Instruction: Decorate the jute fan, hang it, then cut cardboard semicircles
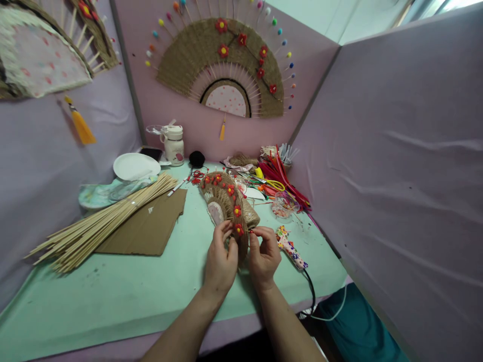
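A small fan wrapped in brown twine [226,203], with red yellow-centred flowers along its outer band, stands tilted above the middle of the table. My left hand [222,259] grips its lower edge, thumb in front and fingers behind. Close to the fan's right side, my right hand [265,256] is closed in a pinch, thumb against forefinger. A tiny red bead [251,231] shows at those fingertips; what it is fixed to is hidden. Behind the fan lies a roll of twine [250,213], partly covered.
At left, a bundle of thin sticks [109,221] lies across cardboard [151,234]. A patterned glue gun [292,251] with a black cord rests at right, near a clear bead bowl [285,207] and red pipe cleaners [281,173]. A white bottle [174,146] stands behind.
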Demonstrator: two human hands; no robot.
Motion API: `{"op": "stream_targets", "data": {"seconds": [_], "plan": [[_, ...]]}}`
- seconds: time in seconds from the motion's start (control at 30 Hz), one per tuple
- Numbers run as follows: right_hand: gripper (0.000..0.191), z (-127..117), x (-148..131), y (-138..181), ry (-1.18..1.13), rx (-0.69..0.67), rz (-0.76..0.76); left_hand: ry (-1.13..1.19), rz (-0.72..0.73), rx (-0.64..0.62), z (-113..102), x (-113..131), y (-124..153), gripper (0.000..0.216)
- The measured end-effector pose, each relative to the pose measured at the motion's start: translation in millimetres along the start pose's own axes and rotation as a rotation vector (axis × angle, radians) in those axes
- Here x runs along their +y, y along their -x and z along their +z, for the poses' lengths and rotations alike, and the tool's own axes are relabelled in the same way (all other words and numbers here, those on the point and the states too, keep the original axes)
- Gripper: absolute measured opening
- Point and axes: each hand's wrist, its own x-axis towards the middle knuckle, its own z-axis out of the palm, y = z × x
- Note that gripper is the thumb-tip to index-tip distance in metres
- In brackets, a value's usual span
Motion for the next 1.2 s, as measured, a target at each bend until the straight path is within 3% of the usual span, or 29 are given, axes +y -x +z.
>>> {"op": "stream_targets", "data": {"seconds": [1.2], "plan": [[0.011, -1.5, 1.1, 1.2, 0.02, -0.002, -0.004, 0.008, 0.023, 0.008, 0.6, -3.9, -0.5, 0.038]]}}
